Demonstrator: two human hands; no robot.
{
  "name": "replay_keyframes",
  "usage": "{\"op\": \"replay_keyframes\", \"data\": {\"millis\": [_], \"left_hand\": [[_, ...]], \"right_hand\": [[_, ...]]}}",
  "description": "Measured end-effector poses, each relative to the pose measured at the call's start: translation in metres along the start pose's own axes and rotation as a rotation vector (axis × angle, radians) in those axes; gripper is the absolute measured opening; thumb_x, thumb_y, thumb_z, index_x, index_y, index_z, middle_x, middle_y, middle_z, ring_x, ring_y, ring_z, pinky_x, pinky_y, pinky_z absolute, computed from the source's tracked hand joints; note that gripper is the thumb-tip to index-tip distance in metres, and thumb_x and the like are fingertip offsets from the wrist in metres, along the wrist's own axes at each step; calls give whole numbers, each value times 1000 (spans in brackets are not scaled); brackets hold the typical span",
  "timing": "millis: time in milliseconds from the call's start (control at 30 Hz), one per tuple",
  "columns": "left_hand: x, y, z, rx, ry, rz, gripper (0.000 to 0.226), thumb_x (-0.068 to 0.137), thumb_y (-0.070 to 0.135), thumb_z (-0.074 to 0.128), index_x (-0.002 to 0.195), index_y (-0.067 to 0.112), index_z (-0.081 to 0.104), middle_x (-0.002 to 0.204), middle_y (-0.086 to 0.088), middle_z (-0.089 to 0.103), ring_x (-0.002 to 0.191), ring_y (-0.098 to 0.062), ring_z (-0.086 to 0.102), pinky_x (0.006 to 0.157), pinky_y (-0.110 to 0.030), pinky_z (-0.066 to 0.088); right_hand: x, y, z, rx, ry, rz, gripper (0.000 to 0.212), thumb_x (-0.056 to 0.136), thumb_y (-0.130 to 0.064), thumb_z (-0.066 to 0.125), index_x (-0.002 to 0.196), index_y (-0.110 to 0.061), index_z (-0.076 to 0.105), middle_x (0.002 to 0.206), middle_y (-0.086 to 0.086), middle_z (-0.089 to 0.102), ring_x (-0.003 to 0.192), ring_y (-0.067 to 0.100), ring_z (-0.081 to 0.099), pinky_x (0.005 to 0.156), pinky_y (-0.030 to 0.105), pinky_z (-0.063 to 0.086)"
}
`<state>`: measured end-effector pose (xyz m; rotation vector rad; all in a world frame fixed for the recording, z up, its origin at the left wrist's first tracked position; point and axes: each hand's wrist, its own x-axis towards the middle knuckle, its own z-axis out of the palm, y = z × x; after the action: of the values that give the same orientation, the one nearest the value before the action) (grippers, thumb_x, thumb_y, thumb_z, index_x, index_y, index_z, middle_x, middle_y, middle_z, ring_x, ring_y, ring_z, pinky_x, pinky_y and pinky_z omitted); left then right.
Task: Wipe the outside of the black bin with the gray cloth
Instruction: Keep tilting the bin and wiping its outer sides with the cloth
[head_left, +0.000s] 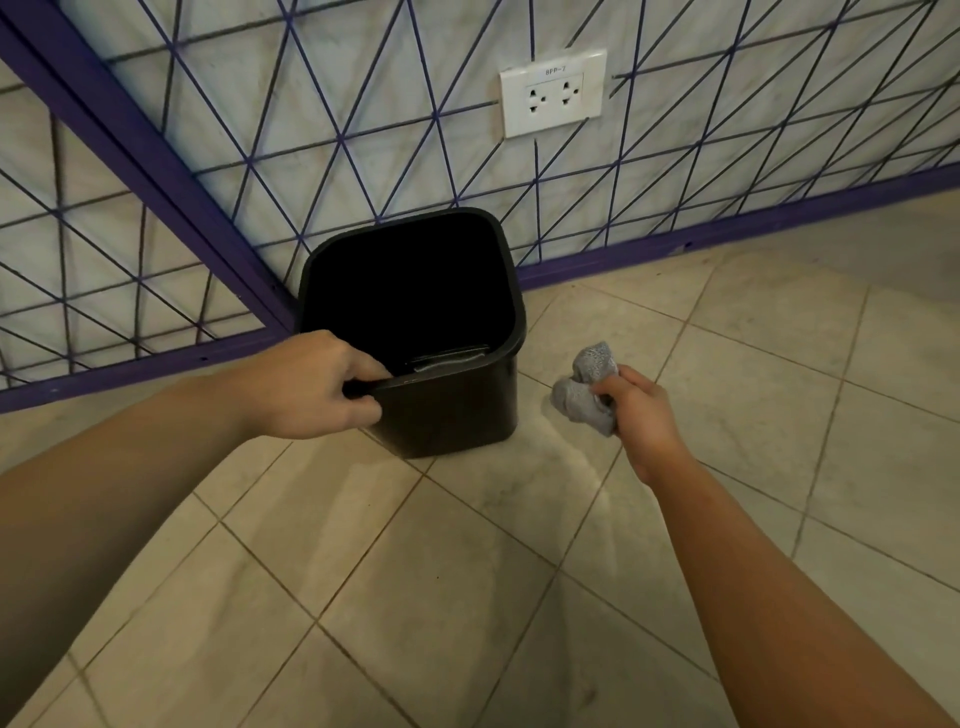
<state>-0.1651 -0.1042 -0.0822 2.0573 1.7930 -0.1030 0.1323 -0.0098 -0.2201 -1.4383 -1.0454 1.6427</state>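
One label on the wall socket

We can read a single small printed code, "BPP-7" as best we make it out, along the top of the white double socket plate (554, 92) on the wall; we find nothing else legible.

Floor (467, 597): beige tiles. Wall (363, 78): pale, purple line pattern, purple skirting (727, 234). Socket (553, 92): white, double, wall-mounted.

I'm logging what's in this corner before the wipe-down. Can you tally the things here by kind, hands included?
Bins: 1, the black bin
Cloths: 1, the gray cloth
Wall sockets: 1, the white double socket
Hands: 2, left hand gripping the bin's rim, right hand holding the cloth
Total: 5
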Motion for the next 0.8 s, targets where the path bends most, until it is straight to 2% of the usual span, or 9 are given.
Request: {"op": "replay_keyframes", "data": {"millis": [133,300,367,433,500,567,633,733,800], "left_hand": [[3,-14,-13,214,14,-165,32,82,34,59,109,26,74,82,10,70,73,-7,59,67,-28,47],[16,-6,-28,222,-49,-303,59,81,11,62,138,22,54,133,-4,61,121,-22,55,94,-26,44],[23,8,-36,83,39,-267,58,80,14,67,135,21,50,133,-4,58,119,-22,54,90,-25,40],[33,30,-39,-75,199,-208,50,83,30,68,130,23,50,132,-2,58,119,-20,54,90,-27,40],[44,53,-33,-219,289,-205,59,86,53,62,135,22,49,134,0,58,120,-18,55,90,-28,40],[53,74,-18,-271,242,-263,84,81,75,51,144,21,42,138,0,57,121,-19,56,89,-28,42],[57,88,0,-123,145,-327,96,76,85,40,145,19,40,138,-4,57,120,-23,58,92,-35,49],[59,94,17,73,127,-317,77,89,74,31,135,13,46,117,-7,65,101,-23,64,82,-40,54],[59,91,19,61,137,-266,60,98,61,29,129,14,48,107,-6,66,95,-22,64,80,-41,55]], "right_hand": [[-2,-1,3,-12,-17,-12,25,91,-5,54,80,-20,71,72,-1,65,68,14,58,63,26,45],[-4,-1,3,-141,-78,-24,23,93,-6,53,87,-14,74,62,-7,61,61,10,54,60,22,43],[-2,-2,3,-212,-113,-51,18,96,-8,55,97,-5,73,73,1,63,71,15,57,69,28,45],[-2,-7,3,-245,-152,-69,14,98,-14,58,100,-11,72,84,4,70,82,18,65,76,31,52],[-4,-14,2,-275,-178,-84,15,99,-23,59,99,-17,73,90,8,73,86,20,67,80,35,56],[-6,-19,4,-256,-168,-76,20,102,-26,55,94,-23,72,90,6,73,89,21,69,77,32,56],[-7,-20,10,-201,-113,-39,23,104,-23,50,98,-23,71,94,8,73,93,26,69,80,33,53],[-12,-12,25,-198,3,58,29,104,-37,46,114,-21,67,89,6,65,83,19,61,86,35,47],[-12,-5,35,-139,81,98,39,106,-39,38,122,-14,65,96,6,60,87,19,55,88,36,42]]}}
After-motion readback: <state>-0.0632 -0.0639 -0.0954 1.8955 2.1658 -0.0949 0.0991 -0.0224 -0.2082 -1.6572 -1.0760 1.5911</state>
